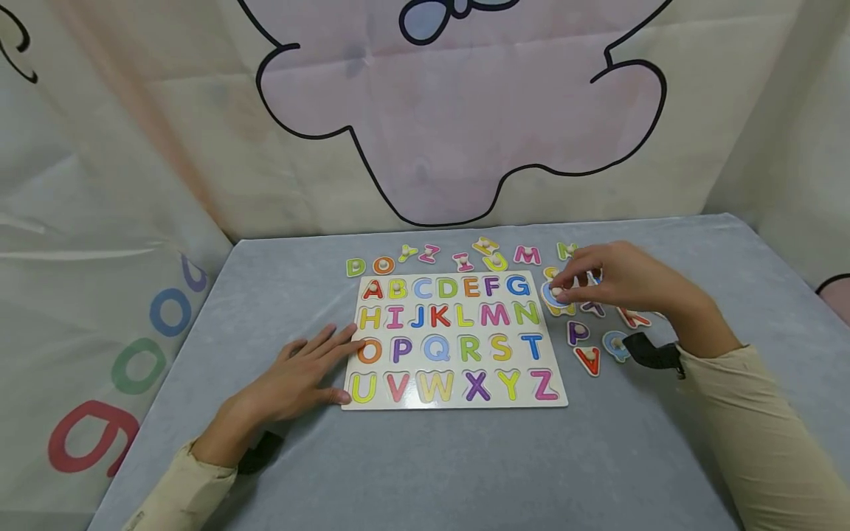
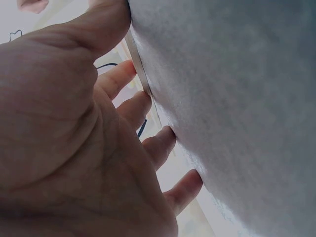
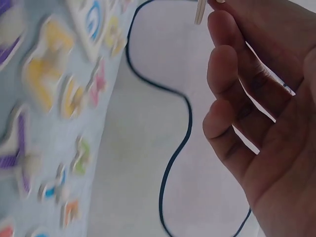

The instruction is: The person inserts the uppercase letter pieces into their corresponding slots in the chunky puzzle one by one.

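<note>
A white alphabet puzzle board (image 1: 392,375) with colourful letters lies on the table. My left hand (image 1: 295,380) rests at its left edge, fingers spread and fairly straight, the thumb near the lower left corner. In the left wrist view the fingertips (image 2: 163,140) touch along the board's edge. Beyond the board's right side, my right hand (image 1: 627,280) pinches a blue letter piece (image 1: 550,299) between thumb and fingers. Only the thin pale edge of that piece (image 3: 200,12) shows in the right wrist view, so its letter is unclear. It is held above other loose pieces.
Loose knobbed letters lie behind the board, among them a green D (image 1: 355,267), an orange O (image 1: 383,265) and a pink M (image 1: 527,255). To the right are a purple P (image 1: 577,332), a red V (image 1: 587,361) and a blue letter (image 1: 615,345). A printed cloth (image 1: 425,147) hangs behind.
</note>
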The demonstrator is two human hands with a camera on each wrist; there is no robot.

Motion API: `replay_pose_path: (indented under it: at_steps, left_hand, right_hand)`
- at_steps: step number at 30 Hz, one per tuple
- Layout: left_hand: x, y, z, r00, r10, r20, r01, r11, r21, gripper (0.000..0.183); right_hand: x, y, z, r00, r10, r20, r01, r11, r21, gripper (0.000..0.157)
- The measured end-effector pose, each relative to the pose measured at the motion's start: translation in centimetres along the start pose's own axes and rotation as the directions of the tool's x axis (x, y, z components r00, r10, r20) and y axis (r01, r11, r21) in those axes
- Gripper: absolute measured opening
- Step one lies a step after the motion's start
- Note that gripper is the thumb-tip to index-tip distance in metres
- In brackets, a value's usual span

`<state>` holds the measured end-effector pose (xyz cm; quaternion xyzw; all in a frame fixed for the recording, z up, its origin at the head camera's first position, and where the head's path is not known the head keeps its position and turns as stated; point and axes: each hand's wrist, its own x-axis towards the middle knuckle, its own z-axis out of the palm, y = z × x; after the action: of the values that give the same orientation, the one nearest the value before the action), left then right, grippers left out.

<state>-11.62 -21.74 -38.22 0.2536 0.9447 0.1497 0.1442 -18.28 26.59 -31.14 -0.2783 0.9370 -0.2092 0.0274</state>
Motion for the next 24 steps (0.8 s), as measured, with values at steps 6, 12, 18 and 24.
replay_pose_path:
  at_steps: [6,12,18,24]
  left_hand:
    - [-0.2,0.1,-0.2,1.0,0.011,-0.006,-0.011,1.0,0.028,0.08]
    - [-0.1,0.1,-0.1,1.0,0.013,-0.004,-0.013,1.0,0.014,0.08]
    - [0.1,0.0,0.0,1.0,0.002,0.01,-0.002,1.0,0.01,0.082]
    - [0.0,0.0,0.0,1.0,0.007,0.003,-0.007,1.0,0.009,0.082]
  right_hand:
    - [2.3,-1.8,0.5,0.999,-0.05,-0.005,0.05,0.999,0.014,0.022]
    - [4.2,-3.2,1.3,0.999,-0.031,-0.009,0.032,0.999,0.035,0.021]
    - [5.9,-4.4,1.9,0.998,-0.067,-0.011,0.067,0.997,0.022,0.018]
    - [7.4,-6.1,2.9,0.999,-0.046,-0.023,0.047,0.998,0.043,0.021]
